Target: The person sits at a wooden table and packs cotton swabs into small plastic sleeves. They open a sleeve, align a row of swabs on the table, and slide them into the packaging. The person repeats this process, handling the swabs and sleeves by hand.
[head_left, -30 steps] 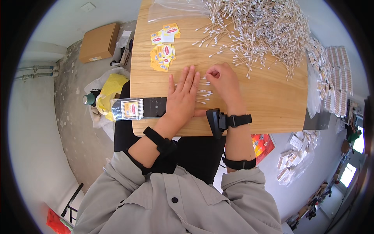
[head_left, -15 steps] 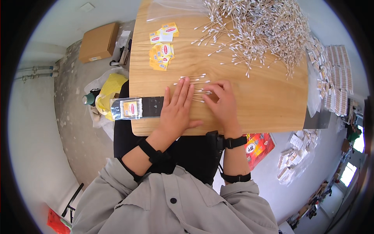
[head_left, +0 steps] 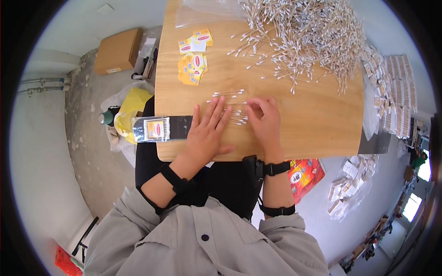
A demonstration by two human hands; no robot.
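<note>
My left hand (head_left: 206, 133) lies flat on the wooden table with its fingers spread, over a small group of cotton swabs (head_left: 238, 117). White tips and thin sticks show beside its fingers; the rest is covered by the hand. Just to the right, my right hand (head_left: 266, 123) has thumb and forefinger pinched at the tip of one cotton swab (head_left: 237, 102). A few more swabs (head_left: 230, 94) lie beyond my left fingertips. Left of that hand, a clear packet of swabs with a yellow card (head_left: 156, 129) rests on a dark flat strip (head_left: 181, 127).
A large heap of loose cotton swabs (head_left: 313, 37) covers the table's far right. Yellow and white cards (head_left: 192, 69) lie at the far left, near a clear plastic sheet (head_left: 207, 13). Packed swab bundles (head_left: 398, 94) stand beyond the right edge. A cardboard box (head_left: 119, 51) sits on the floor.
My right thumb and forefinger have closed together on a swab's tip and moved slightly away from me. My left hand has shifted a little toward me, staying flat.
</note>
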